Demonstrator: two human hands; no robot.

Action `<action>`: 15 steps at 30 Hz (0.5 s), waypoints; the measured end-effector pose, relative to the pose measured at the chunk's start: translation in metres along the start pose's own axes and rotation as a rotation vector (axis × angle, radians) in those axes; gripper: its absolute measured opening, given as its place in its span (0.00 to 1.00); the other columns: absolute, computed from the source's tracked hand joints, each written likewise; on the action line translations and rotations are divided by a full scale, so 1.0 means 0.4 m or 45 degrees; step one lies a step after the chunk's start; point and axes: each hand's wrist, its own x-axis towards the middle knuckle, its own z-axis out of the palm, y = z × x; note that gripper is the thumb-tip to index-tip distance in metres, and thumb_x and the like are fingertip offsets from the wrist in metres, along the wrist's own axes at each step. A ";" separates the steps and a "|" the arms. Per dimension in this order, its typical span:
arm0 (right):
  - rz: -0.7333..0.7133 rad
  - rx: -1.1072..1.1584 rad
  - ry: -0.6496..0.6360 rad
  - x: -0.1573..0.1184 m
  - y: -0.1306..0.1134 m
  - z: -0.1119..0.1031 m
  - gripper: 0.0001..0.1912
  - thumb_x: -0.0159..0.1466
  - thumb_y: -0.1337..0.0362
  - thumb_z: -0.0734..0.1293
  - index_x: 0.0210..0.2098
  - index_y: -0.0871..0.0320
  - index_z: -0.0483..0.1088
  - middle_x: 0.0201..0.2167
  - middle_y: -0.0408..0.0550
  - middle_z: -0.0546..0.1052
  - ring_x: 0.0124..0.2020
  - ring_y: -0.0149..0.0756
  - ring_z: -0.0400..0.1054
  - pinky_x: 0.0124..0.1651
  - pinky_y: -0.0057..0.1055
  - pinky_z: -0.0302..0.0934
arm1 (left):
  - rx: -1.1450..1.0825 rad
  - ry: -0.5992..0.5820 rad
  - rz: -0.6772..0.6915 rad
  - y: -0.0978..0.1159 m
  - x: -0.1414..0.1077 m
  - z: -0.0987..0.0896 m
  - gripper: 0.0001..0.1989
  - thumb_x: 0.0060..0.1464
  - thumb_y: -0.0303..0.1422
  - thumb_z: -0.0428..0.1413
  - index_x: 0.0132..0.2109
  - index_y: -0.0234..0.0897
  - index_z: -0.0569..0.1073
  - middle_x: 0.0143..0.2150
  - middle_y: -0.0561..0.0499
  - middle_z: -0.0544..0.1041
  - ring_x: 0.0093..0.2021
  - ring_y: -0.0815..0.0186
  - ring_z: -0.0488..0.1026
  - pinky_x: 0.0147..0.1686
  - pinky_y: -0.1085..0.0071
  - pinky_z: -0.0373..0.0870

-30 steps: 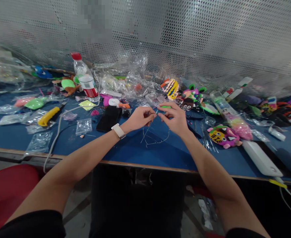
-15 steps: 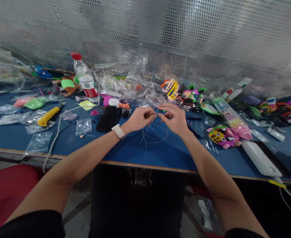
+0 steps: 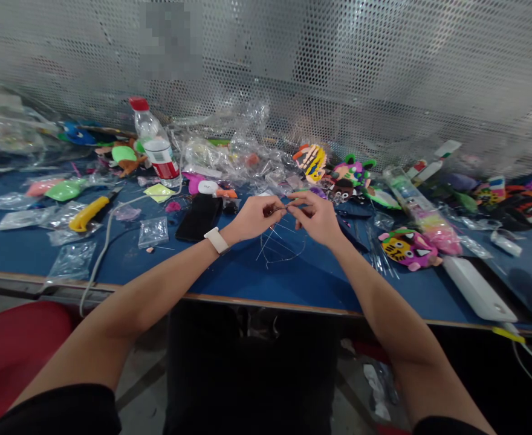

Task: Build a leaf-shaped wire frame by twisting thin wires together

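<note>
A thin wire frame (image 3: 286,260), bent into a rough loop with several strands across it, hangs below my two hands over the blue table. My left hand (image 3: 257,217), with a white band on its wrist, pinches the wire between thumb and forefinger. Right beside it, fingertips almost touching, my right hand (image 3: 317,219) has thumb and forefinger closed on the same wire. Its other fingers stretch to the left. The exact pinch points are too small to make out. A black phone-like slab (image 3: 199,217) lies left of my left hand.
Left are a yellow utility knife (image 3: 89,212), a red-capped bottle (image 3: 157,148) and a white cable (image 3: 107,241). Clear bags (image 3: 234,151) pile up behind. To the right lie thin metal sticks (image 3: 381,257), a colourful clay mask (image 3: 408,249) and a white device (image 3: 479,290). A perforated metal panel (image 3: 266,54) stands behind.
My right hand has shifted very slightly left and down, its fingers curling differently at the wire. My left hand stays nearly in place, and the loop still hangs below.
</note>
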 end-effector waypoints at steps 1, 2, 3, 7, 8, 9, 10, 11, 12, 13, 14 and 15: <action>0.010 0.044 0.000 0.001 0.004 0.001 0.17 0.67 0.54 0.73 0.54 0.52 0.76 0.41 0.46 0.84 0.19 0.29 0.72 0.24 0.33 0.70 | 0.004 -0.002 -0.002 0.001 0.000 -0.001 0.08 0.66 0.32 0.58 0.36 0.37 0.75 0.25 0.54 0.75 0.24 0.71 0.73 0.27 0.72 0.69; 0.014 0.078 -0.001 0.002 0.007 0.002 0.18 0.67 0.53 0.74 0.53 0.52 0.76 0.39 0.45 0.84 0.19 0.29 0.72 0.24 0.33 0.69 | 0.009 -0.004 -0.003 0.003 0.000 -0.001 0.08 0.66 0.32 0.58 0.36 0.37 0.75 0.25 0.54 0.75 0.24 0.71 0.73 0.27 0.72 0.68; 0.012 0.104 -0.003 0.004 0.008 0.003 0.18 0.66 0.52 0.74 0.53 0.51 0.75 0.38 0.44 0.84 0.19 0.30 0.72 0.23 0.33 0.69 | 0.012 -0.009 -0.005 0.004 0.000 -0.001 0.08 0.66 0.32 0.58 0.36 0.37 0.75 0.25 0.54 0.75 0.24 0.71 0.72 0.27 0.72 0.68; -0.010 0.111 -0.028 0.008 0.002 0.000 0.19 0.66 0.50 0.74 0.52 0.51 0.74 0.32 0.42 0.82 0.22 0.32 0.73 0.26 0.33 0.68 | 0.031 -0.010 0.001 0.009 0.000 -0.002 0.09 0.66 0.32 0.58 0.35 0.38 0.75 0.25 0.54 0.75 0.24 0.71 0.71 0.27 0.72 0.67; -0.017 0.095 -0.033 0.008 -0.001 -0.001 0.19 0.66 0.50 0.74 0.52 0.51 0.74 0.31 0.42 0.82 0.23 0.32 0.73 0.27 0.34 0.68 | 0.039 -0.009 0.002 0.010 0.000 -0.002 0.09 0.66 0.32 0.58 0.35 0.37 0.75 0.24 0.54 0.75 0.24 0.71 0.70 0.27 0.72 0.67; -0.022 0.077 -0.038 0.008 -0.004 -0.002 0.19 0.67 0.50 0.74 0.52 0.51 0.74 0.31 0.42 0.82 0.24 0.33 0.74 0.28 0.34 0.68 | 0.046 -0.011 0.000 0.011 0.000 -0.002 0.09 0.66 0.32 0.59 0.35 0.37 0.75 0.24 0.54 0.75 0.24 0.71 0.70 0.27 0.72 0.66; -0.027 0.060 -0.045 0.008 -0.006 -0.003 0.18 0.67 0.50 0.73 0.52 0.51 0.74 0.31 0.42 0.82 0.25 0.33 0.74 0.29 0.34 0.68 | 0.052 -0.014 -0.003 0.012 0.000 -0.002 0.08 0.66 0.32 0.58 0.36 0.37 0.76 0.24 0.54 0.74 0.24 0.71 0.70 0.27 0.72 0.66; -0.030 0.048 -0.054 0.009 -0.007 -0.003 0.18 0.68 0.50 0.73 0.52 0.51 0.74 0.31 0.42 0.81 0.26 0.33 0.74 0.30 0.34 0.68 | 0.055 -0.020 -0.005 0.012 0.000 -0.003 0.08 0.66 0.32 0.58 0.36 0.37 0.76 0.24 0.54 0.75 0.24 0.71 0.70 0.28 0.72 0.66; -0.033 0.041 -0.064 0.009 -0.007 -0.003 0.17 0.68 0.51 0.73 0.52 0.51 0.74 0.31 0.42 0.81 0.27 0.34 0.74 0.31 0.34 0.68 | 0.058 -0.023 -0.006 0.012 0.000 -0.003 0.08 0.66 0.32 0.58 0.36 0.37 0.76 0.24 0.54 0.75 0.24 0.71 0.70 0.28 0.72 0.67; -0.037 0.040 -0.075 0.009 -0.006 -0.002 0.17 0.69 0.51 0.72 0.52 0.51 0.73 0.31 0.42 0.80 0.27 0.34 0.73 0.32 0.34 0.68 | 0.058 -0.024 -0.006 0.012 0.000 -0.003 0.08 0.66 0.32 0.58 0.36 0.37 0.76 0.24 0.54 0.75 0.24 0.71 0.70 0.28 0.72 0.67; -0.047 0.043 -0.083 0.009 -0.004 -0.001 0.17 0.69 0.51 0.72 0.52 0.51 0.73 0.31 0.42 0.80 0.28 0.33 0.72 0.32 0.35 0.68 | 0.055 -0.023 -0.005 0.012 0.000 -0.002 0.09 0.66 0.32 0.58 0.35 0.37 0.75 0.24 0.54 0.75 0.24 0.71 0.71 0.29 0.72 0.67; -0.062 0.048 -0.090 0.009 -0.002 0.000 0.16 0.70 0.51 0.71 0.52 0.51 0.72 0.32 0.42 0.79 0.29 0.34 0.72 0.34 0.35 0.68 | 0.049 -0.022 -0.005 0.012 0.000 -0.002 0.09 0.66 0.32 0.58 0.35 0.37 0.75 0.24 0.54 0.75 0.24 0.71 0.71 0.29 0.72 0.67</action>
